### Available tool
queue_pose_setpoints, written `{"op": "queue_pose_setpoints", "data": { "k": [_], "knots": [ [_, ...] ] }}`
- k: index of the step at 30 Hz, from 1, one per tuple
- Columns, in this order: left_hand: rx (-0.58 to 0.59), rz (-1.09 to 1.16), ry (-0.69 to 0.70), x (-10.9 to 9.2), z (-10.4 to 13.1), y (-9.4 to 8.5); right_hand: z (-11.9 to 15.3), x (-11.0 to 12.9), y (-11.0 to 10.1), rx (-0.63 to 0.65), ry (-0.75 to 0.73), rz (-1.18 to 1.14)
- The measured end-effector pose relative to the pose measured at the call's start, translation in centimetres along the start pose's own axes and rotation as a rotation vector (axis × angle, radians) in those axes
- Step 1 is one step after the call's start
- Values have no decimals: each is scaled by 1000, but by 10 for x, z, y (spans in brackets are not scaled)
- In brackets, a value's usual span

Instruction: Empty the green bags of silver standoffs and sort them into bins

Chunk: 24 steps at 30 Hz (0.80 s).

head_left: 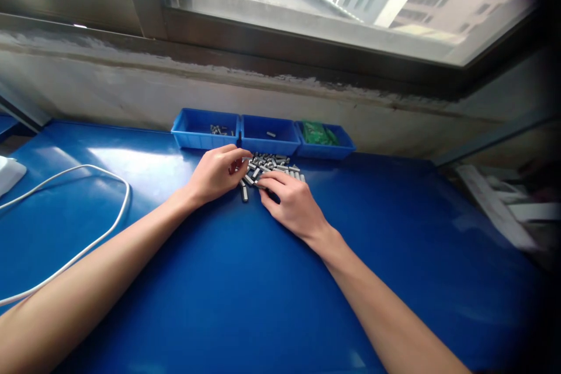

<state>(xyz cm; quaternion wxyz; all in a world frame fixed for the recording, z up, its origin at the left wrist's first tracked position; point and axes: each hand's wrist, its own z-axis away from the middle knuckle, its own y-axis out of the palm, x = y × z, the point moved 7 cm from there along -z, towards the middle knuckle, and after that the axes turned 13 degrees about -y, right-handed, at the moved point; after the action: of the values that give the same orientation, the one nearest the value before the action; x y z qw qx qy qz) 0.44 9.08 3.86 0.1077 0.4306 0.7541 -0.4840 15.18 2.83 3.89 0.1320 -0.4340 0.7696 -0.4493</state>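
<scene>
Head view, both forearms stretched forward over the blue bench (pixel 394 234).

Small grey parts (pixel 270 167) lie in a loose heap on the bench, just in front of the middle tray, touching both sets of fingertips. Each part is a short bar; long axes point every way, no common direction. One stray part (pixel 244 193) lies apart on the near edge of the heap, long axis running roughly away from the person, between the two hands.

Left hand (pixel 217 174): fingers curled, thumb and forefinger drawn together at the left edge of the heap; whether a part is pinched there I cannot tell.

Right hand (pixel 291 201): palm down, fingers flat and pressed together on the near right side of the heap, not closed on anything visible.

The heap lies ahead of both hands; the left fingertips sit a little further into it.

Behind: left tray (pixel 186 134) with a few parts, middle tray (pixel 289 146) with one, right tray (pixel 344 149) with green boards (pixel 319 133). White cable (pixel 109 228) loops at far left.
</scene>
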Motion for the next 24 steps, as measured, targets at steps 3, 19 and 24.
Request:
{"op": "queue_pose_setpoints", "data": {
  "k": [3,19,24],
  "knots": [
    [26,-20,11,-1,3,2,2,-4,-5,-75,30,-21],
    [99,-19,34,-7,4,8,13,-42,-8,-467,559,-829],
    [51,99,-24,-5,0,0,-2,-63,-17,-568,699,-993]
  ]
}}
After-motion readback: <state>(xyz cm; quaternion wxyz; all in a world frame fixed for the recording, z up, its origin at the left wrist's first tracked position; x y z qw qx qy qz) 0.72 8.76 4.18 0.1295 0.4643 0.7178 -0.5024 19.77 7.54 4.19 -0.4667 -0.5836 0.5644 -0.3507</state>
